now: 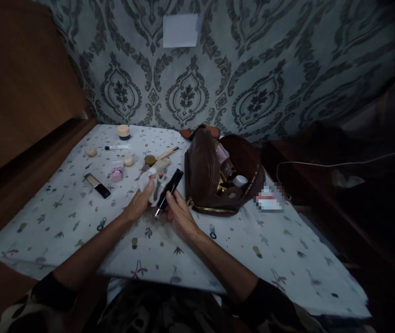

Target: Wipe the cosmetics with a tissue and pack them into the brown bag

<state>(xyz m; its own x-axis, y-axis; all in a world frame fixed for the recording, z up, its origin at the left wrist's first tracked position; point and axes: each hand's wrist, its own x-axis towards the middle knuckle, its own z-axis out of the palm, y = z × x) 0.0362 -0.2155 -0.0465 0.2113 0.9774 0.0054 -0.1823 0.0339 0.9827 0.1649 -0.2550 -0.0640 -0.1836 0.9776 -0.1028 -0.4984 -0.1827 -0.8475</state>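
Note:
My left hand (139,203) is closed on a crumpled white cloth or wipe (157,188). In my right hand (181,213) is a slim black cosmetic tube (170,192) with a silver end, held tilted over the table. The cloth lies against or right beside the tube; I cannot tell whether they touch. Just beyond my hands are a pale squeeze tube (160,166), a round olive-gold lid or jar (150,160) and a light wooden-looking stick (167,153). A brown cosmetic bag (202,171) stands unzipped to the right of my hands, with a white-lidded jar (240,181) among its contents.
On the left of the patterned tablecloth (197,266) are a black-capped bottle (96,185), a pink-and-white tube (117,171), small cream jars (128,160), a white pen-like tube (118,147) and a dark-based jar (123,132). A wooden cabinet (20,74) borders the left; a wallpapered wall stands behind.

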